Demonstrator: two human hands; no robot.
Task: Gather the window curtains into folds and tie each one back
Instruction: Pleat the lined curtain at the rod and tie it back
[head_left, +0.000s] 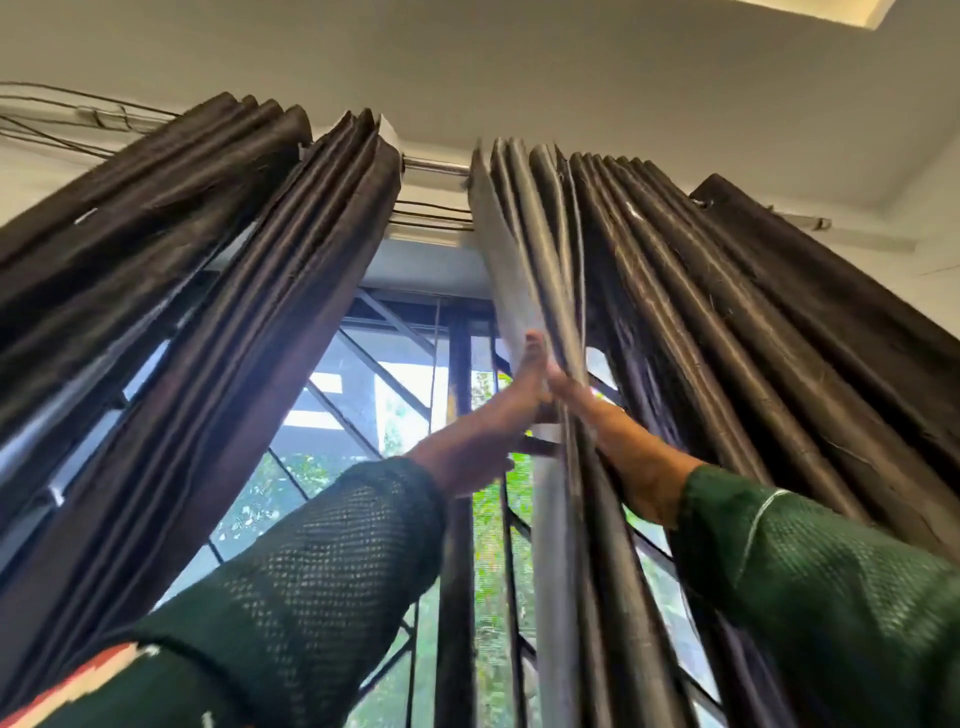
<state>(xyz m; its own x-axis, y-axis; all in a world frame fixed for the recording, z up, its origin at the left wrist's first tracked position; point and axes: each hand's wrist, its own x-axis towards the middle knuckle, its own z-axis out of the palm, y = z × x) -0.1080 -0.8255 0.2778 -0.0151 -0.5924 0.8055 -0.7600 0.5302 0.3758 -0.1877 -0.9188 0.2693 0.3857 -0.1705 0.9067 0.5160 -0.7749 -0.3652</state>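
Seen from below, two dark satin curtains hang from a metal rod (436, 167). The left curtain (218, 291) is bunched in folds at the left. The right curtain (691, 332) hangs in narrow pleats, its pale grey lining edge (511, 270) turned toward the gap. My left hand (483, 421) reaches up with straight fingers and presses flat against that lining edge. My right hand (618, 436) reaches in from the right with its fingers stretched between the pleats, meeting the left fingertips. One pleat crosses in front of it and hides part of the fingers.
Between the curtains a barred window (457, 364) shows green leaves outside. Thin wires (62, 124) run along the wall at the top left and behind the rod. The white ceiling is overhead. My green knitted sleeves (311, 582) fill the lower frame.
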